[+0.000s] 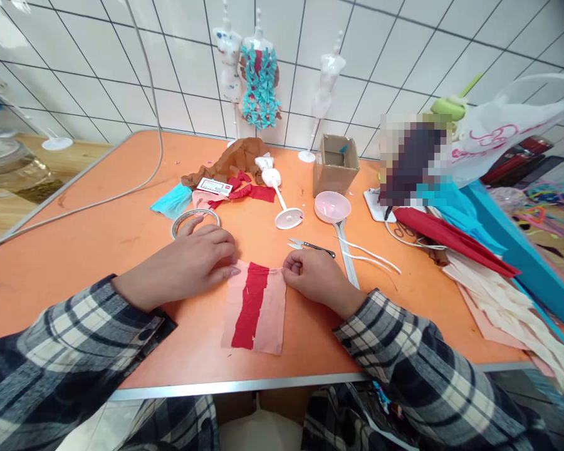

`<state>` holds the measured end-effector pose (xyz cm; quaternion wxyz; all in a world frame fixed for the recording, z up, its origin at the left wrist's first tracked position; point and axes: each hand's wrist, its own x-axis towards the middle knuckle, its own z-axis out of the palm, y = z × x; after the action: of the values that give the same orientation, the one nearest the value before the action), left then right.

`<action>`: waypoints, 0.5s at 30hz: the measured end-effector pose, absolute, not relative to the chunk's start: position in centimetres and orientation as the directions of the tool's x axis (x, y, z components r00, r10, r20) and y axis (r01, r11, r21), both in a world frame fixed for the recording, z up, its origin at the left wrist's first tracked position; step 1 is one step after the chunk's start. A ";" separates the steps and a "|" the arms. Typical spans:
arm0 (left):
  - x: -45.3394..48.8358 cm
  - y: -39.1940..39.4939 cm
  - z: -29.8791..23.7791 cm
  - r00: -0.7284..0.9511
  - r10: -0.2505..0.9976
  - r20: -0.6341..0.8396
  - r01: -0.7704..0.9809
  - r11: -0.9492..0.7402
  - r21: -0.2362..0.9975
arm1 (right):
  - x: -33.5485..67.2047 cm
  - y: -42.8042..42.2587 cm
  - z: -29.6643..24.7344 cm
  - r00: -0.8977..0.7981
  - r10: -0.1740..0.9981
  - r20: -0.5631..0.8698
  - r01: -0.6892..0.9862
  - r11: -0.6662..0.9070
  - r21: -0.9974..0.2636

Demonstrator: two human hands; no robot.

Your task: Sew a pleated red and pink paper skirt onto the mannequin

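A rectangle of pink crepe paper (272,316) with a torn-edged red strip (250,307) down its middle lies flat before me. My right hand (317,275) pinches its top right corner between thumb and finger. At the top left corner, my left hand (188,266) has thumb and forefinger on the edge, its other fingers spread toward a roll of tape (195,220). Small thread snips (310,247) lie just beyond my right hand. A white mannequin stand (282,200) lies tipped over farther back, beside scraps of red crepe paper (262,193).
Brown crepe paper (235,163) and a blue piece (172,202) lie at the back left. A cardboard box (336,166), a pink bowl-shaped scoop (333,207) and white cords (371,257) are to the right. Small mannequins (259,81) line the tiled wall. A cable (136,185) crosses the left side.
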<state>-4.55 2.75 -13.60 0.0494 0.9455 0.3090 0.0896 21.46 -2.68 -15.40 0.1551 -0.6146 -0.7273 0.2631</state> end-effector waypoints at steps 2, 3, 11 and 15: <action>-3.9 2.5 -13.6 0.767 0.604 0.217 0.579 -0.797 0.170 | 21.4 -2.7 -15.4 -0.196 0.976 -0.095 0.816 0.109 -0.568; -3.3 2.2 -13.7 0.760 0.599 0.252 0.565 -0.801 0.199 | 21.4 -2.7 -15.5 -0.195 0.977 -0.092 0.816 0.109 -0.568; 1.1 0.5 -14.9 0.634 0.732 0.249 0.633 -0.676 0.377 | 21.1 -2.9 -15.7 -0.229 0.973 -0.037 0.726 0.145 -0.672; 0.6 0.5 -14.6 0.614 0.766 0.189 0.627 -0.619 0.473 | 21.1 -2.9 -15.6 -0.235 0.972 0.011 0.687 0.174 -0.706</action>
<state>0.63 0.54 -14.60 0.1833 0.8793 0.3962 0.1903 21.10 -2.93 -15.62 0.2400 -0.5700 -0.7275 0.2968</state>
